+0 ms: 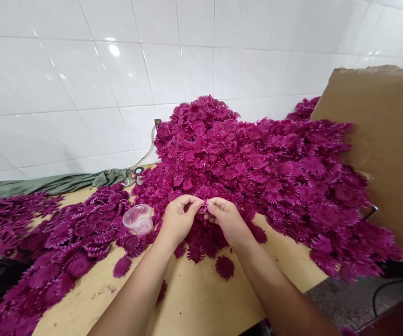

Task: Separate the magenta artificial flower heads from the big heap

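Note:
My left hand (179,218) and my right hand (226,219) meet over the wooden table (201,298), fingertips pinched together on one small magenta fabric flower (203,206). Both hands are closed round it, touching each other. Right behind them rises a big heap of the same magenta flowers (257,163), reaching up the white tiled wall. A few loose flowers (224,267) lie on the table just under my wrists.
A clear plastic cup (138,218) lies tilted left of my left hand. Flatter magenta flower pieces (64,247) spread over the table's left side. A brown cardboard sheet (386,140) stands at the right. Green cloth (54,184) lies along the wall.

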